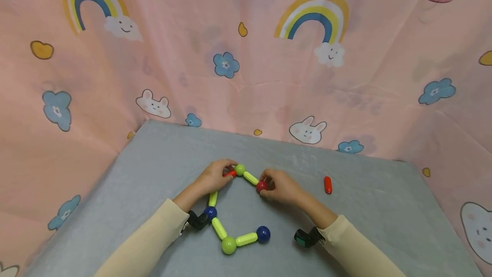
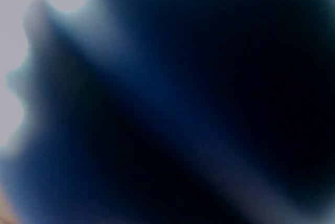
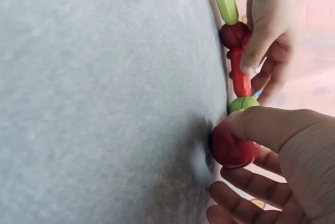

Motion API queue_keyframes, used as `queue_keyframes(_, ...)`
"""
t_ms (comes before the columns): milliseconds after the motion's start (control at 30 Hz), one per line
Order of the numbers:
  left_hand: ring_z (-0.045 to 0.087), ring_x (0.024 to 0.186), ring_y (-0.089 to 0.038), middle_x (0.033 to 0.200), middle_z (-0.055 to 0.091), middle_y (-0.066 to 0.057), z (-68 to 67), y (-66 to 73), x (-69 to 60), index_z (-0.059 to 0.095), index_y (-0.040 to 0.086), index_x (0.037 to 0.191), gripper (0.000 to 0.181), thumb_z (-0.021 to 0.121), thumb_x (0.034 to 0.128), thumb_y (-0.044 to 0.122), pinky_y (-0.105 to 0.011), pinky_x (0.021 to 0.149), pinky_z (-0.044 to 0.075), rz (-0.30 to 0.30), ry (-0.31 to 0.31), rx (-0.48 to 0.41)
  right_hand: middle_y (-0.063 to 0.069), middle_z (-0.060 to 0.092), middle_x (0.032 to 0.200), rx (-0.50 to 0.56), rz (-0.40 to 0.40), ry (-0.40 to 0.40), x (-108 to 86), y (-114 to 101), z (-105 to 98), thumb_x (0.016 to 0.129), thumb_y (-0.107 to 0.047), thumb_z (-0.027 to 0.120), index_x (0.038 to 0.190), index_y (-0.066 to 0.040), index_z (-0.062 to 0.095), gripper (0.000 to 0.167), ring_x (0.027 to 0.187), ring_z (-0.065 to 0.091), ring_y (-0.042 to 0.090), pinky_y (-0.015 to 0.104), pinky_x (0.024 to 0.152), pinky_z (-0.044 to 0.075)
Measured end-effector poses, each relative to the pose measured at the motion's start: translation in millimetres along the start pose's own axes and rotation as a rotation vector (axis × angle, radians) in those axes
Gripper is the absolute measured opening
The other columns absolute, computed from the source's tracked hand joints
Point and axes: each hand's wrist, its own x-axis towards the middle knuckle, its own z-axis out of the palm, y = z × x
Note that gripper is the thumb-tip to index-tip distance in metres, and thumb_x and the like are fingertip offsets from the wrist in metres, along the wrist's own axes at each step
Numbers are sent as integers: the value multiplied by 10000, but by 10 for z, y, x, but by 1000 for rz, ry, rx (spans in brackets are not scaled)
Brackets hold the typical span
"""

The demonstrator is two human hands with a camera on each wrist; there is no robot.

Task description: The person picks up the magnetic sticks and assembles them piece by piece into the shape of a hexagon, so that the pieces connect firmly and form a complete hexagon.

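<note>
A chain of toy balls and short rods lies on the grey table. My left hand (image 1: 212,178) pinches a red rod (image 3: 239,80) between a second red ball (image 3: 233,35) and a green ball (image 1: 240,169). My right hand (image 1: 283,187) holds the red ball (image 1: 262,187) at the chain's end, thumb and fingers around it. A yellow-green rod (image 1: 251,178) links that ball to the green one. By the left wrist, the chain bends through a blue ball (image 1: 210,213) and another green ball (image 1: 229,245) to a blue end ball (image 1: 263,234). Dark blur fills the left wrist view.
A loose orange-red rod (image 1: 328,185) lies to the right of my right hand. Behind the grey table (image 1: 369,208) hangs a pink patterned curtain (image 1: 253,97), which also closes off both sides. Each wrist carries a small black camera.
</note>
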Motion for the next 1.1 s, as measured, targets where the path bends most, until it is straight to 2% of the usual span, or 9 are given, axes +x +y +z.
queue_keyframes(167, 629, 1011, -251, 1136, 662, -96, -19, 5, -34, 655, 83, 1186, 319, 668, 868, 58, -387, 868, 515, 14, 5, 13, 13, 647, 923, -7, 17, 7, -46, 17, -2, 810, -173, 758, 1041, -111, 633, 270, 748, 565, 109, 227, 630, 491)
queue_keyframes(533, 616, 970, -203, 1112, 661, -63, -74, -24, -158, 687, 104, 1084, 248, 704, 839, 67, -349, 820, 527, -43, -2, 6, 37, 672, 991, -9, 25, 26, -118, 89, -22, 832, -155, 725, 1080, -122, 636, 266, 807, 601, 132, 274, 695, 521)
queue_keyframes(733, 588, 894, -161, 1051, 671, -48, -74, -25, -176, 689, 101, 1090, 248, 704, 844, 71, -326, 796, 507, -22, 2, 10, 73, 669, 1009, -55, 102, 121, -285, 223, -204, 870, -164, 687, 1087, -95, 643, 232, 839, 608, 177, 332, 729, 534)
queue_keyframes(933, 599, 902, -169, 1056, 669, -65, -59, -42, -186, 687, 93, 1097, 253, 692, 847, 53, -329, 794, 513, -18, 17, -11, 120, 675, 988, -226, 148, 248, -503, 424, -422, 870, -186, 675, 1059, -76, 666, 218, 841, 631, 258, 432, 708, 525)
queue_keyframes(1100, 596, 891, -166, 1055, 672, -60, -48, -48, -189, 685, 95, 1103, 257, 691, 849, 57, -324, 783, 513, -22, 21, -11, 177, 640, 994, -296, 194, 327, -654, 630, -525, 849, -180, 676, 1025, -46, 667, 222, 819, 601, 291, 468, 694, 504)
